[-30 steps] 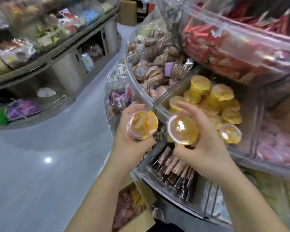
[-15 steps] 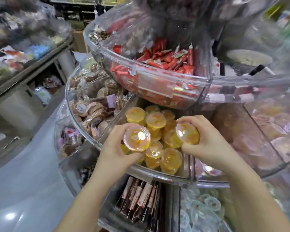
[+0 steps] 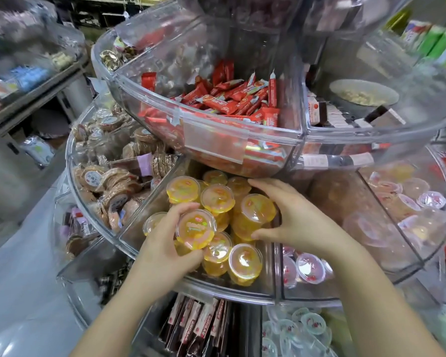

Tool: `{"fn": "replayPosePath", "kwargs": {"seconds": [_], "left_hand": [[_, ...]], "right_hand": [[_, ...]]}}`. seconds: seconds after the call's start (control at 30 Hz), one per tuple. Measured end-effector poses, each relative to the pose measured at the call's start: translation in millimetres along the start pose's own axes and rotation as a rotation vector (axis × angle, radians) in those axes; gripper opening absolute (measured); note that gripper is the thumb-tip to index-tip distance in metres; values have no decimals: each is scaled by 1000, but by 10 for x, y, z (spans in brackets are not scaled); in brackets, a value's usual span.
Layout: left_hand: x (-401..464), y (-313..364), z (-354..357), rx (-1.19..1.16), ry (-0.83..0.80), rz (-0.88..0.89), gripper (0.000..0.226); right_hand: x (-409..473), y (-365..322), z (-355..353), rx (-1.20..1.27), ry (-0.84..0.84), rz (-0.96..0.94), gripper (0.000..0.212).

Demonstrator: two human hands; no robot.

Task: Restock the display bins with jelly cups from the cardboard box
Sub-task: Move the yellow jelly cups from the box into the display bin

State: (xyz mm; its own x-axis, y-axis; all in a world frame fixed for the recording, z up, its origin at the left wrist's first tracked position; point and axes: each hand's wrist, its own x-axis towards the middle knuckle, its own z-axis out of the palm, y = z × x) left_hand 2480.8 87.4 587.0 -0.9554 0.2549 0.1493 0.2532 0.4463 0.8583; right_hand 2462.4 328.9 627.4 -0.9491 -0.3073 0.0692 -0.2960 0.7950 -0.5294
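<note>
Two yellow jelly cups are being set into the display bin: one is gripped by the left hand, another at its 2 o'clock is cupped by the right hand. Release is probably called for next.

yellow-orange jelly cups under clear lids, bright red wrappers above, pale pink cups beside, brown cookies left.

Red wrapped bars above, packaged biscuits left.
</note>
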Motion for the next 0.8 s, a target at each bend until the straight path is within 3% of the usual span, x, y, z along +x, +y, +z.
{"fn": "replayPosePath", "kwargs": {"seconds": [0.07,0.17,0.23,0.47,0.63,0.7,0.8], "left_hand": [[14,-13,-1,-12,0,-23,67],[31,-29,-5,-24,2,-40,66],[36,-33,-3,-32,2,-47,66],[47,-44,-24,-36,0,-67,66],[64,-29,-45,-32,16,-56,69],[69,-30,-48,-28,23,-49,69],[74,-47,-57,-19,33,-53,69]], "right_hand": [[-14,-3,5,-40,85,29,92],[-35,12,11,-76,31,73,89],[-41,46,-6,-19,-15,106,85],[18,40,45,121,70,82,71],[63,-34,196,-78,224,106,70],[47,-10,186,-139,137,86,81],[-6,92,22,-28,-144,47,89]]}}
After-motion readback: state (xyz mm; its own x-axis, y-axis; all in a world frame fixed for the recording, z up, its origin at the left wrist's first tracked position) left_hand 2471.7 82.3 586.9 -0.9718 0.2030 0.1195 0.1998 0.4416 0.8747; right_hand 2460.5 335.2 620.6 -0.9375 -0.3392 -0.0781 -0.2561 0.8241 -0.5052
